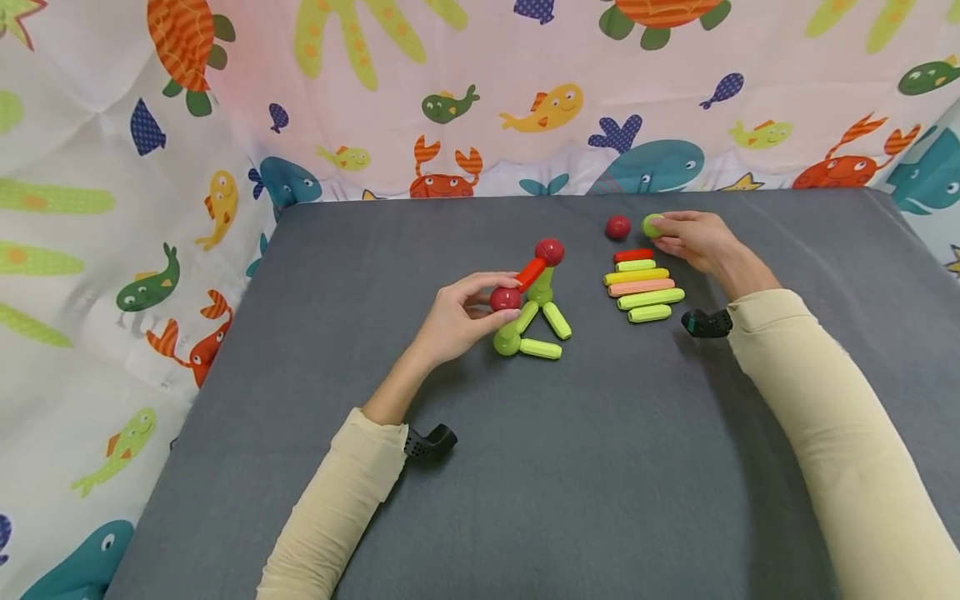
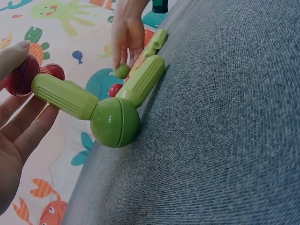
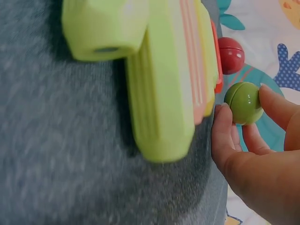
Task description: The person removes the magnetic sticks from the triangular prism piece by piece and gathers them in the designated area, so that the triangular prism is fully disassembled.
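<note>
My left hand (image 1: 459,318) grips a red ball (image 1: 506,298) that is part of a construction of balls and rods. In it a red rod (image 1: 532,273) leads to a second red ball (image 1: 551,251), and green rods join green balls lower down. One green ball (image 2: 115,122) shows close up in the left wrist view, with two green rods meeting at it. Farther back on the right, my right hand (image 1: 697,240) pinches a loose green ball (image 3: 244,103) between thumb and fingers. Beside that ball lies a loose red ball (image 1: 618,227).
In front of my right hand, several rods lie side by side: a red rod (image 1: 633,255), a yellow rod (image 1: 637,276), an orange-pink rod (image 1: 641,287) and green ones. All rest on a grey cloth-covered table (image 1: 585,483). A sea-animal curtain (image 1: 495,50) hangs behind and at the left.
</note>
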`<control>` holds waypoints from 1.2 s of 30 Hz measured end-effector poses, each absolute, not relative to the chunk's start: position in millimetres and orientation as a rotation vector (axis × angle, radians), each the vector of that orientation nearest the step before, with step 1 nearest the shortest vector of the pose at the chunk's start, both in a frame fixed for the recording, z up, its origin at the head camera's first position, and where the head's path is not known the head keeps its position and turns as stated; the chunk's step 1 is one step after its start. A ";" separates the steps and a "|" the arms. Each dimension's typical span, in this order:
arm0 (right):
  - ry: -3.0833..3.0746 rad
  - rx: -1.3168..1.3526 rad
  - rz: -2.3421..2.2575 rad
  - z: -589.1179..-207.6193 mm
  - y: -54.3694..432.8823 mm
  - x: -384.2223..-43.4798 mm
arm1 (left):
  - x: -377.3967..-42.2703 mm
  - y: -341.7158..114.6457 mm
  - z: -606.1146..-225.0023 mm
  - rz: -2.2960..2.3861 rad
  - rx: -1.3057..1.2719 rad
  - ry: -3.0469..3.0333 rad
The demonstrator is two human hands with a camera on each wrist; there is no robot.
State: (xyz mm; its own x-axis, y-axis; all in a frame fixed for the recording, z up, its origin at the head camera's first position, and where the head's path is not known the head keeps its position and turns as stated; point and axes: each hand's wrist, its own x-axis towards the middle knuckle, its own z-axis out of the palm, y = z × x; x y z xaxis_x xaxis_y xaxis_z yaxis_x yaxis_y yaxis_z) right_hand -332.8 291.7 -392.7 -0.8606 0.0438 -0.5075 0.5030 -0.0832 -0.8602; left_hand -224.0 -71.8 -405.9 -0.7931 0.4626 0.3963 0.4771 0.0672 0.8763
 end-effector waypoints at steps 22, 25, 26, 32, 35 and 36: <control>2.326 0.418 -1.696 -409.3 279.1 -338.7 | -224.6 -71.7 -407.1 -1.888 -1.007 -2.280; 2.331 0.445 -1.693 -409.7 279.7 -338.0 | -224.6 -71.4 -407.2 -1.887 -1.010 -2.282; 2.342 0.459 -1.685 -409.6 279.6 -337.6 | -224.6 -71.3 -407.2 -1.889 -1.011 -2.281; 2.448 0.612 -1.670 -405.4 280.2 -330.7 | -224.4 -71.3 -406.9 -1.883 -1.011 -2.276; 2.452 0.690 -1.770 -401.8 283.7 -324.7 | -224.2 -71.5 -406.4 -1.878 -1.008 -2.278; 2.431 0.714 -1.833 -400.3 285.1 -322.4 | -224.2 -71.5 -406.3 -1.877 -1.008 -2.280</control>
